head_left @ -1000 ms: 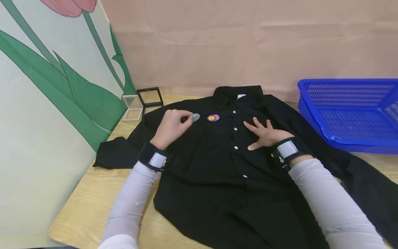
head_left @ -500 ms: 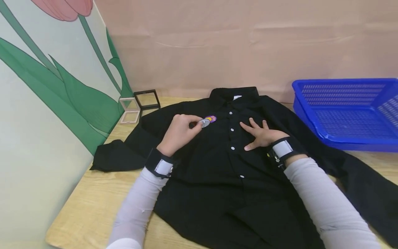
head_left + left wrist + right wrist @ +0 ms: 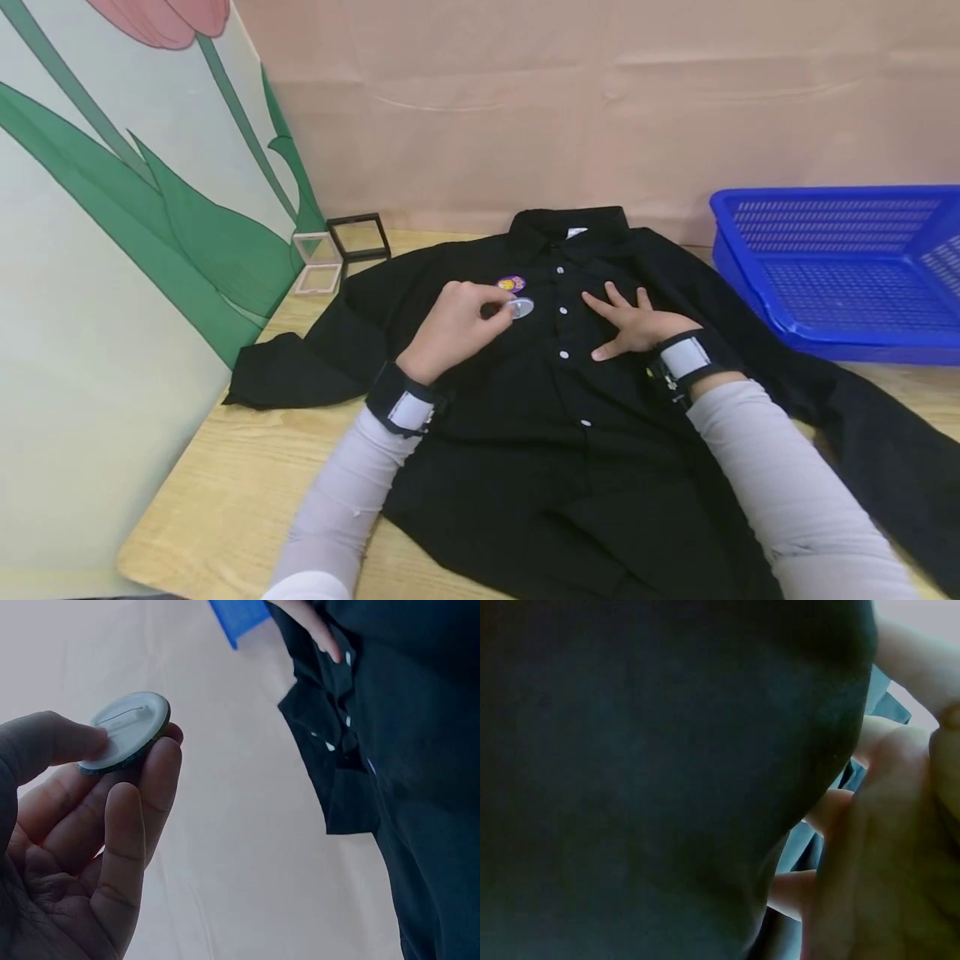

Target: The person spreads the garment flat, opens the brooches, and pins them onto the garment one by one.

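A black button-up shirt (image 3: 510, 400) lies spread out, collar away from me. My left hand (image 3: 465, 329) pinches a round pin-back button badge (image 3: 522, 308) between thumb and fingers, over the left side of the shirt's chest. In the left wrist view, the white back of the badge with its thin metal pin faces up. Just above the held badge, a purple and yellow badge (image 3: 512, 284) sits on the shirt. My right hand (image 3: 637, 329) rests on the shirt right of the white buttons (image 3: 563, 311), fingers spread. Cloth hides part of its fingers in the right wrist view.
A blue plastic basket (image 3: 862, 342) stands at the right. Two small frames, one black (image 3: 360, 254) and one pale pink (image 3: 318, 279), stand at the back left of the wooden table (image 3: 225, 500). A flower-printed panel (image 3: 112, 333) borders the left side.
My left hand has carried the badge rightward, from left of the purple badge, across its edge, to just below it. My right hand stays spread on the shirt.
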`<state>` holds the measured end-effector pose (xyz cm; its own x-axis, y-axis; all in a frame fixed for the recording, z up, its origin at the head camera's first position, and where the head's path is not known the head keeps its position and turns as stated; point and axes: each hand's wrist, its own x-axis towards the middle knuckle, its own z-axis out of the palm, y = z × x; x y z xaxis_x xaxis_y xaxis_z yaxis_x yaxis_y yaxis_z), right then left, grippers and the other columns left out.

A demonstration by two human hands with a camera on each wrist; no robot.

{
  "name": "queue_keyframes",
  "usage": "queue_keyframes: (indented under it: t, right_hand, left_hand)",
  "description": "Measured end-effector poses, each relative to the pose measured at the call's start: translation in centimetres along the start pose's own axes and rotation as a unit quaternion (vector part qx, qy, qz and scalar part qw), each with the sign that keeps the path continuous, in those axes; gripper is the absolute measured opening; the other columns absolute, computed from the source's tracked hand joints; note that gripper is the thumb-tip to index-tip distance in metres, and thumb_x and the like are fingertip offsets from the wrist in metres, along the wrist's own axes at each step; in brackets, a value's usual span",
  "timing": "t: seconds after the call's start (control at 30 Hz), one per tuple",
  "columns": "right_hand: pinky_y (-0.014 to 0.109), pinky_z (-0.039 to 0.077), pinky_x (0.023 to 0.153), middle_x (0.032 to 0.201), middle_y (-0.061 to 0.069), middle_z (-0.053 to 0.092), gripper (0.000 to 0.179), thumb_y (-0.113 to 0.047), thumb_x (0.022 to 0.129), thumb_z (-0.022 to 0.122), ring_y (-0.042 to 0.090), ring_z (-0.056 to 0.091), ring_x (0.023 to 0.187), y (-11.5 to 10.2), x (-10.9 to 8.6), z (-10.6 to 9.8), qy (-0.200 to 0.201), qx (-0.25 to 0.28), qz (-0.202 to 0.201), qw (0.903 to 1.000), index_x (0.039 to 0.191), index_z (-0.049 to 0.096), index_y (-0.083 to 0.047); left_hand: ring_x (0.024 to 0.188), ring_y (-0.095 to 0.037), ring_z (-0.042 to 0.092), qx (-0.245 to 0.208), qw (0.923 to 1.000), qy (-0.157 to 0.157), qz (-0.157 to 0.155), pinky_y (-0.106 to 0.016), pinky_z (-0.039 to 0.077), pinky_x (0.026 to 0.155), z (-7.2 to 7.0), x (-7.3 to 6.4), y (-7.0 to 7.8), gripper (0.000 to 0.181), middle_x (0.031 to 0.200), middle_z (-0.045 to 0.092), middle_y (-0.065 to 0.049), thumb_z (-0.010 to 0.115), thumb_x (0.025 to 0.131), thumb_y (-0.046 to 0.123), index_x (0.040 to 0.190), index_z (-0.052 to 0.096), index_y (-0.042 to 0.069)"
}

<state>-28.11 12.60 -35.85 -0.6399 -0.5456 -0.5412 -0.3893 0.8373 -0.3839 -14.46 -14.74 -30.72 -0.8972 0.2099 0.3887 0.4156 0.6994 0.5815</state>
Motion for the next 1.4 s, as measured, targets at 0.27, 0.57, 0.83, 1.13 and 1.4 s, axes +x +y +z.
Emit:
queue_keyframes:
  t: [0.27, 0.57, 0.83, 1.13, 1.4]
  right_hand:
    - [0.086, 0.006, 0.1, 0.161, 0.032, -0.01, 0.103, -0.044, 0.089, 0.071, 0.071, -0.008, 0.137, -2.4, -0.3, -0.7, -0.008, -0.065, 0.02, 0.9977, 0.159, 0.004, -0.01]
    - [0.084, 0.007, 0.103, 0.161, 0.033, -0.007, 0.1, -0.043, 0.088, 0.072, 0.071, -0.006, 0.137, -2.4, 0.0, -1.4, 0.001, -0.046, 0.028, 0.9986, 0.159, 0.009, -0.01]
    - [0.069, 0.024, 0.112, 0.156, 0.034, 0.027, 0.076, -0.042, 0.099, 0.056, 0.053, 0.026, 0.143, -3.7, -2.0, -3.0, 0.06, -0.007, -0.043, 0.9972, 0.155, 0.026, 0.001]
    - [0.058, 0.05, 0.095, 0.124, 0.018, 0.066, 0.036, -0.031, 0.102, 0.055, 0.039, 0.062, 0.115, -7.3, -8.4, -3.0, 0.21, 0.064, -0.133, 0.9665, 0.126, 0.063, -0.005]
    - [0.026, 0.051, 0.087, 0.092, 0.003, 0.073, 0.019, -0.028, 0.101, 0.058, 0.014, 0.066, 0.089, -9.7, -11.6, -2.2, 0.257, 0.113, -0.181, 0.9424, 0.107, 0.069, -0.012]
  left_hand:
    - [0.061, -0.009, 0.053, -0.014, 0.9999, -0.002, 0.0, -0.018, 0.039, 0.055, 0.3, 0.0, 0.8, 0.014, 0.076, 0.071, 0.0, 0.066, 0.089, 0.01, 0.094, 0.078, 0.007]
    - [0.061, -0.016, 0.056, -0.033, 0.9994, -0.012, -0.008, -0.019, 0.037, 0.053, 0.1, 0.1, 2.1, 0.015, 0.075, 0.071, -0.001, 0.065, 0.09, 0.01, 0.097, 0.078, 0.006]
    - [0.065, -0.009, 0.056, -0.049, 0.9987, -0.009, 0.006, -0.017, 0.041, 0.057, 0.0, 0.3, 3.4, 0.015, 0.08, 0.073, -0.001, 0.065, 0.091, 0.01, 0.097, 0.078, 0.006]
    - [0.064, -0.012, 0.058, -0.081, 0.9967, 0.002, 0.005, -0.018, 0.04, 0.054, -0.7, 0.7, 4.6, 0.015, 0.083, 0.074, -0.003, 0.066, 0.093, 0.01, 0.1, 0.078, 0.006]
    - [0.069, -0.011, 0.062, -0.108, 0.9942, -0.001, -0.006, -0.017, 0.047, 0.061, -1.1, 0.7, 5.6, 0.014, 0.089, 0.076, -0.005, 0.066, 0.094, 0.01, 0.101, 0.076, 0.004]
